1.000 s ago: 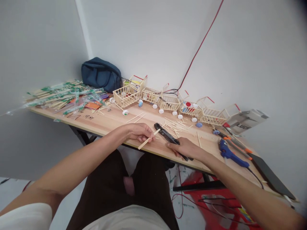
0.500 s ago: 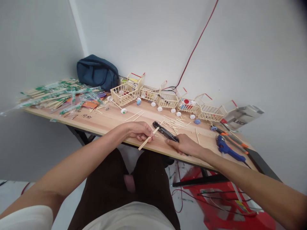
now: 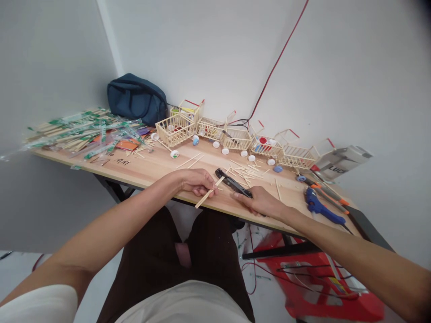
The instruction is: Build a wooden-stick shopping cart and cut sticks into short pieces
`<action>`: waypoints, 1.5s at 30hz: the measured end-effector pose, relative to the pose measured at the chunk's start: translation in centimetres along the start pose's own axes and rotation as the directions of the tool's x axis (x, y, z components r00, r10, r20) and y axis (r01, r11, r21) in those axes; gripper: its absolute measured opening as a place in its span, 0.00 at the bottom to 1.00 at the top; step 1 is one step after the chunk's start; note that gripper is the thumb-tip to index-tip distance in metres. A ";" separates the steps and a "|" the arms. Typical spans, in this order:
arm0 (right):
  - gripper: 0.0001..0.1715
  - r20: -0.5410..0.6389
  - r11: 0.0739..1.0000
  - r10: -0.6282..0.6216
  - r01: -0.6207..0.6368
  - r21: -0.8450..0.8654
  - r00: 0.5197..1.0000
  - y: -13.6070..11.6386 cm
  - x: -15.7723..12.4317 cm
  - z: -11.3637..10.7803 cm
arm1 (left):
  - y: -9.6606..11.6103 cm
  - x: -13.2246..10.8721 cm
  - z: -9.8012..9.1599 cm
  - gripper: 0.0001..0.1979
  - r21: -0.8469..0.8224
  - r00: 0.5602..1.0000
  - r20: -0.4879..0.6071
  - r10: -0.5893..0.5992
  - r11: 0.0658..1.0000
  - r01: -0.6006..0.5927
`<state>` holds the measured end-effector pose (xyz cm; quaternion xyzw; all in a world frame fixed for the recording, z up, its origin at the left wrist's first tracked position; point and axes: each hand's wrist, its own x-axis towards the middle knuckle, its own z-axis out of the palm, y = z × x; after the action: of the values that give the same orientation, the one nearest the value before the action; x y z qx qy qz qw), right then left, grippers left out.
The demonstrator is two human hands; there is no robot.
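Note:
Pinched in my left hand (image 3: 199,182) are thin wooden sticks (image 3: 204,198), slanting past the table's front edge. My right hand (image 3: 261,200) is closed round a black cutting tool (image 3: 232,183), whose head points up and left, close to the upper end of the sticks. Whether the tool touches them is too small to tell. Beyond it lie several short cut sticks (image 3: 247,171). Two longer sticks (image 3: 189,161) rest farther left, and a single stick (image 3: 278,189) is to the right of the tool.
Several small stick-built carts (image 3: 235,139) with round wheels line the back. A blue bag (image 3: 137,99) and wrapped chopsticks (image 3: 81,130) are at the left. A blue glue gun (image 3: 321,209), orange-handled pliers (image 3: 328,197) and a box (image 3: 345,162) stand right. Under the table is a red stool (image 3: 323,287).
The view has shifted slightly. Both hands keep nearly the same place and hold, with no clear movement of the sticks or the tool.

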<state>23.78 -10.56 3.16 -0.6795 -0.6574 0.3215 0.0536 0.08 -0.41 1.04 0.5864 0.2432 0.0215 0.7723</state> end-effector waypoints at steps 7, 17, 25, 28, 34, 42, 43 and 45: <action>0.38 -0.007 0.999 0.012 -0.012 -0.040 1.000 0.3 0.3 0.1 | 0.2 -0.1 0.2 0.10 -0.012 1.000 -0.003 -0.011 1.000 0.011; 0.39 -0.016 0.997 0.002 -0.003 -0.071 1.000 0.7 0.4 0.2 | 0.3 -0.2 0.2 0.10 -0.021 1.000 -0.014 -0.017 1.000 0.017; 0.37 -0.023 0.997 -0.016 0.014 -0.079 1.000 0.2 0.1 0.1 | 0.1 0.0 0.1 0.12 -0.012 0.999 -0.032 -0.010 1.000 0.009; 0.37 -0.035 0.997 -0.012 0.009 -0.076 0.999 0.0 0.0 0.2 | 0.1 0.1 0.1 0.12 -0.022 0.999 -0.035 -0.016 1.000 0.015; 0.36 -0.041 0.998 0.014 -0.016 -0.057 0.999 -0.1 -0.1 0.1 | 0.1 0.0 0.1 0.11 -0.044 0.999 -0.047 -0.016 0.999 0.014; 0.36 -0.047 0.985 -0.021 0.013 -0.170 0.999 -0.6 0.3 -0.9 | -0.1 -0.2 0.0 0.15 -0.050 0.999 -0.030 0.023 0.998 -0.025; 0.36 -0.057 0.981 -0.023 0.012 -0.192 0.998 -0.6 0.3 -1.0 | 0.0 -0.2 0.1 0.15 -0.052 0.999 -0.033 0.024 0.998 -0.026; 0.37 -0.075 0.978 -0.035 0.019 -0.209 0.997 -0.5 0.5 -1.0 | 0.0 -0.2 0.2 0.15 -0.062 0.999 -0.044 0.022 0.998 -0.024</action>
<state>23.83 -9.71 4.00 -0.6843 -0.6941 0.2233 0.0121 -0.04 -0.66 1.16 0.5642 0.2522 0.0505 0.7845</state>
